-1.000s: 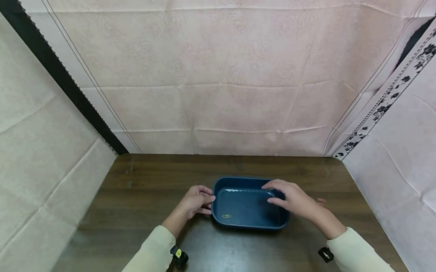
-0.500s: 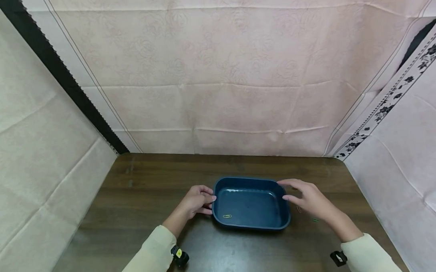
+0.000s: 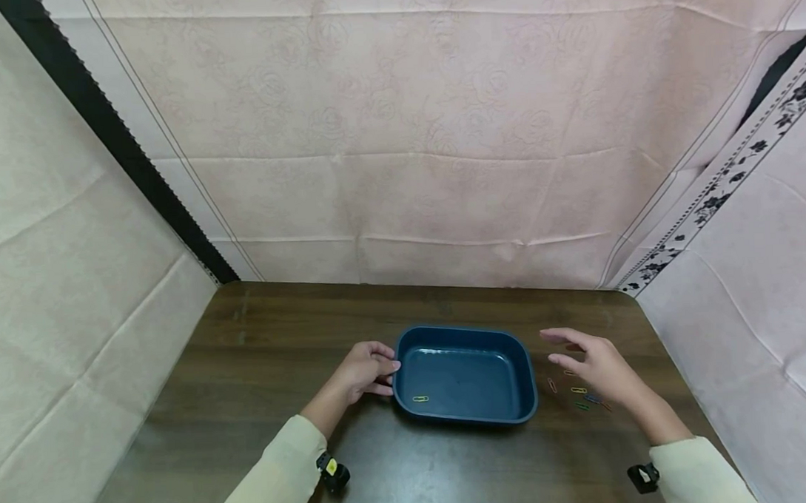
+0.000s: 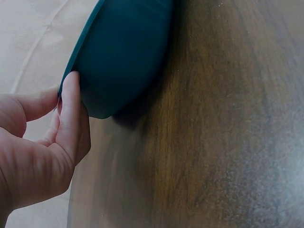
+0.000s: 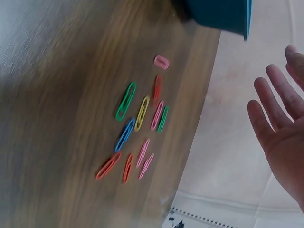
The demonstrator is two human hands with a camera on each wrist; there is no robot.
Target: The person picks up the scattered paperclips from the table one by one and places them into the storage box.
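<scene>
Seemingly ready to pick, my right hand (image 3: 599, 363) hovers, fingers parted, by multicoloured looped paper clips (image 3: 579, 390), lower right, probably needing a fine pinch; my left hand (image 3: 363, 370) grips a blue rectangular plastic-looking tray (image 3: 464, 418), lower centre.

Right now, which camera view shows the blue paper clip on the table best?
The right wrist view: the blue paper clip appears large, whole and uncovered, beside a yellow clip. The head view shows it only small, near the right hand; the left wrist view does not show it.

tray (image 3: 467, 382): smooth glossy plastic | paper clips (image 5: 142, 113): smooth, plastic-coated look | table (image 3: 410, 466): wood-grained, sheeny | hangings (image 3: 398, 118): matt, cloth-like
</scene>
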